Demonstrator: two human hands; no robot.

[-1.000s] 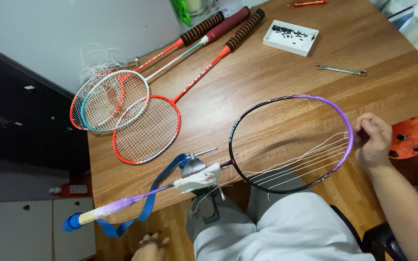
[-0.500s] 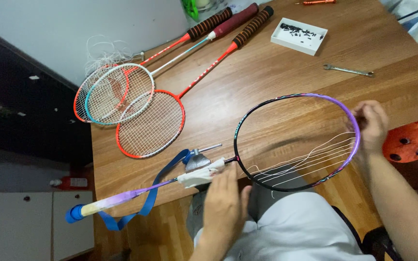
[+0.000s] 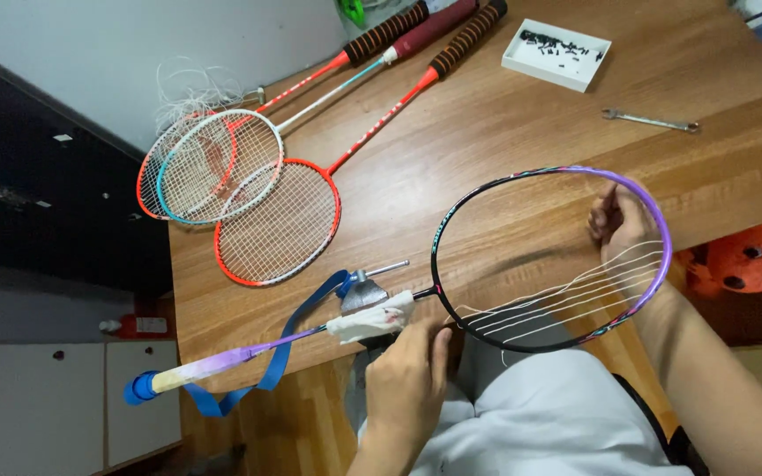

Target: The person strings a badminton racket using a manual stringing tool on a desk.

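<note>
1. Our left hand (image 3: pixel 407 375) grips the purple-and-black racket (image 3: pixel 547 257) at its throat beside the clamp (image 3: pixel 362 292), steadying it at the surface's (image 3: pixel 487 132) near edge.
2. Our right hand (image 3: pixel 621 225) pinches white string (image 3: pixel 566 295) inside the frame's right side.

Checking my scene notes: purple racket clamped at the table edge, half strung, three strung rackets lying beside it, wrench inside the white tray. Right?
Not quite. The head view shows the wrench lying on the bare wooden table, apart from the white tray, which holds small dark parts. The purple racket and three strung rackets are as you noted.
</note>
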